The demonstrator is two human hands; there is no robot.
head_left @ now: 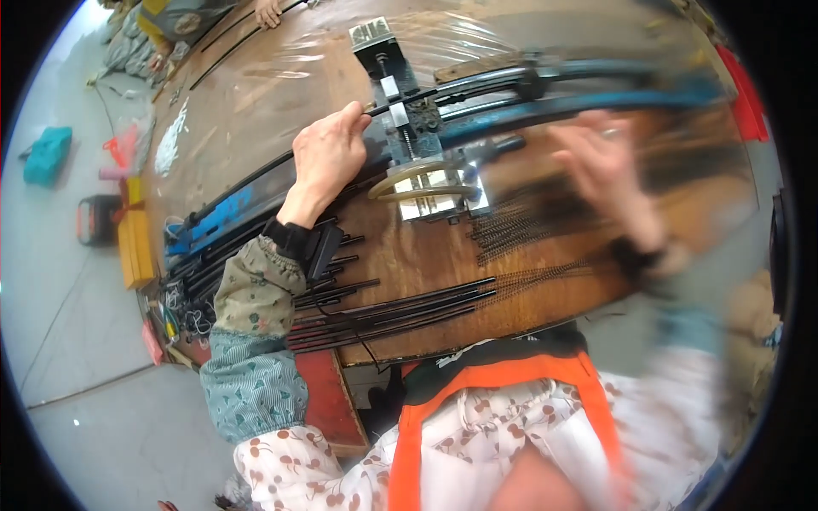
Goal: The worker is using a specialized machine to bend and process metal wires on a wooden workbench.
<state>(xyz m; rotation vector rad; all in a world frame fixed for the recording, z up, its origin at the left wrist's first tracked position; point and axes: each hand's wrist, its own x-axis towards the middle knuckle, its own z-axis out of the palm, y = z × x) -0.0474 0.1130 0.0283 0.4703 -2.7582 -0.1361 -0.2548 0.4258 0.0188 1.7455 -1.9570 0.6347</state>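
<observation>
My left hand (331, 152) is closed, its fingertips pinching a thin black rod (417, 96) just left of a metal clamping fixture (389, 85). The rod lies across the fixture's small metal blocks. A brass-coloured curved handle (417, 180) sits at the fixture's near end. My right hand (603, 157) is raised to the right of the fixture, near a blue bar (562, 111), and smeared by motion. Whether it holds anything does not show. Between my forearms, long thin springs (511, 228) and several black tubes (400, 317) lie on the wooden table (426, 243).
More black rods and a blue bar (226, 217) lie at the table's left. Beyond the left edge are a yellow box (135, 243) and a teal bag (48, 157). At the far left, another person's hand (268, 12) is beside black rods. Something red (740, 94) hangs at the right edge.
</observation>
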